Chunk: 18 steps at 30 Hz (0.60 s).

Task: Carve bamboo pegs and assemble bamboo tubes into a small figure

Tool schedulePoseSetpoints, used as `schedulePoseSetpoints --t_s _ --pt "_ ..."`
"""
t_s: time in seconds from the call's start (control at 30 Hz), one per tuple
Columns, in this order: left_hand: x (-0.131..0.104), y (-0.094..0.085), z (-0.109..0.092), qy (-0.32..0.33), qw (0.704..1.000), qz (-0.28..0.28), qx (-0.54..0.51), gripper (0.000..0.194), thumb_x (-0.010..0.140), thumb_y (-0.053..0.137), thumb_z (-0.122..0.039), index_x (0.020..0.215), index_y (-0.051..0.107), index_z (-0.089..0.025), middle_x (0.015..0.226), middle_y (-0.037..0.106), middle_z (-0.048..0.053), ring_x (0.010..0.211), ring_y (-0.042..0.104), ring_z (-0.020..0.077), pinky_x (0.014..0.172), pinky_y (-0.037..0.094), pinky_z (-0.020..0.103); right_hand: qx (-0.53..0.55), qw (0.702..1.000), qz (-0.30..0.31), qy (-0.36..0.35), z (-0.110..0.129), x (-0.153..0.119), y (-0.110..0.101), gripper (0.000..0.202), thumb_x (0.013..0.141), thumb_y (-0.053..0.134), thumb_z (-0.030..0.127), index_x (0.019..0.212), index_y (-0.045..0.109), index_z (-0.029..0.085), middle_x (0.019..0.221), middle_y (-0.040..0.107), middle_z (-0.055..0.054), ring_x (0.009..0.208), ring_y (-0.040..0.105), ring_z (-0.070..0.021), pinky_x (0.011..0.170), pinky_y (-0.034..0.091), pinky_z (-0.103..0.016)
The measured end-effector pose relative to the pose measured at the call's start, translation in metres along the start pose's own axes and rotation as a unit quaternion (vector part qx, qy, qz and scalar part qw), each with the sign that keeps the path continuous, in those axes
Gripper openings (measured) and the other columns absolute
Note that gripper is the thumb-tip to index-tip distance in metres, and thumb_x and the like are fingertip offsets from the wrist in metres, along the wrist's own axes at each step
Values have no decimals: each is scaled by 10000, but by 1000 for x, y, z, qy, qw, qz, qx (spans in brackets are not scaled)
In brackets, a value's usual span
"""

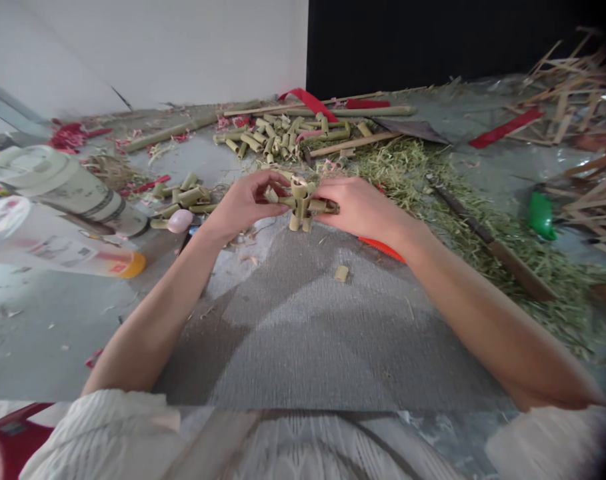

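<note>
A small bamboo figure (301, 205) made of short cut tubes stands upright between my hands at the far part of the grey mat (303, 333). My left hand (250, 203) has thumb and fingers closed around its left arm piece. On the other side, my right hand (355, 205) pinches its right arm piece, and the fingers hide part of it. A single short bamboo piece (341, 273) lies on the mat nearer to me. Under my right wrist, an orange-red object (381, 249) partly shows.
Cut bamboo tubes (273, 139) are heaped behind the figure. Green shavings (483, 267) spread at the right, with a long-bladed knife (493, 243) on them. Two cups (67, 187) lean at the left near a pink egg-shaped object (180, 221). Wooden stick frames (573, 100) stand far right.
</note>
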<state>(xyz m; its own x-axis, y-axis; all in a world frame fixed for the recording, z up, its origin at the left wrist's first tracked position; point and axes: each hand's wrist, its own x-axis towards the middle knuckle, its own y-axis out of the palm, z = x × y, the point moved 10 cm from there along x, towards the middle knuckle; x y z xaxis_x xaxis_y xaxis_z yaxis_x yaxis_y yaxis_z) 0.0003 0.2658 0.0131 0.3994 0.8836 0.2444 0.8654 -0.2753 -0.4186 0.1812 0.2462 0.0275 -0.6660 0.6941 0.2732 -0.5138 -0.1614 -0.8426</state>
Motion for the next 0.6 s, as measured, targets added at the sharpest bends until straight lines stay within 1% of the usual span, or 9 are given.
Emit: schedulePoseSetpoints --t_s 0.07,0.13,0.23,0.3,0.4,0.47,0.5,0.57,0.6 --pt "0 -1 -3 4 1000 0 -2 375 841 922 -235 1197 805 -228 1075 793 57 805 684 140 680 510 244 -24 1000 -1 1 0 0 -2 182 965 783 233 1145 812 230 1132 815 -69 1050 724 -289 870 503 -387" --pt "0 -1 -7 7 1000 1 -6 355 848 917 -229 1184 803 -219 1094 804 61 873 716 156 737 543 252 -35 999 1 6 0 0 -4 240 968 812 266 1204 811 220 1161 824 -72 1066 740 -295 882 519 -388" --pt "-1 0 -12 9 1000 4 -15 326 872 912 -244 1177 804 -209 1110 816 74 976 755 185 809 574 268 -39 999 2 13 0 -2 -7 341 980 846 329 1295 794 211 1244 821 -86 1127 756 -319 948 554 -422" --pt "-2 -1 -12 1 1000 0 -27 318 891 909 -261 1186 804 -206 1117 824 84 1021 773 199 838 588 278 -47 999 2 19 -1 -3 -9 374 991 849 356 1326 780 207 1271 814 -95 1163 756 -339 991 568 -456" --pt "-2 -2 -9 -10 999 -8 -44 336 895 916 -275 1204 805 -206 1128 831 87 1027 789 199 838 602 277 -63 998 7 31 -2 -4 -12 396 1009 836 412 1339 763 205 1305 798 -116 1229 739 -370 1023 585 -503" --pt "-2 -5 -13 -4 999 -17 -34 328 901 918 -293 1196 806 -203 1130 834 85 995 790 195 819 611 285 -71 997 4 32 0 -3 -18 454 1025 820 457 1390 731 202 1375 764 -139 1288 715 -384 1044 592 -531" --pt "-2 -8 -17 1 999 -26 -26 302 915 913 -308 1178 808 -203 1128 834 79 987 786 192 822 615 296 -78 997 -6 28 4 -3 -23 497 1029 816 470 1431 704 199 1423 737 -153 1316 700 -390 1059 589 -543" --pt "-4 -22 -36 34 997 -66 3 226 961 892 -340 1126 814 -207 1113 833 55 996 775 188 868 625 331 -96 994 -49 13 17 -6 -41 548 1046 799 465 1501 648 199 1499 681 -172 1332 686 -382 1082 578 -547" --pt "-8 -32 -51 61 993 -102 15 184 982 888 -334 1111 818 -224 1133 828 23 1053 765 177 954 621 349 -106 991 -82 6 26 -11 -51 522 1056 789 446 1493 644 200 1474 688 -169 1292 698 -365 1071 576 -530"
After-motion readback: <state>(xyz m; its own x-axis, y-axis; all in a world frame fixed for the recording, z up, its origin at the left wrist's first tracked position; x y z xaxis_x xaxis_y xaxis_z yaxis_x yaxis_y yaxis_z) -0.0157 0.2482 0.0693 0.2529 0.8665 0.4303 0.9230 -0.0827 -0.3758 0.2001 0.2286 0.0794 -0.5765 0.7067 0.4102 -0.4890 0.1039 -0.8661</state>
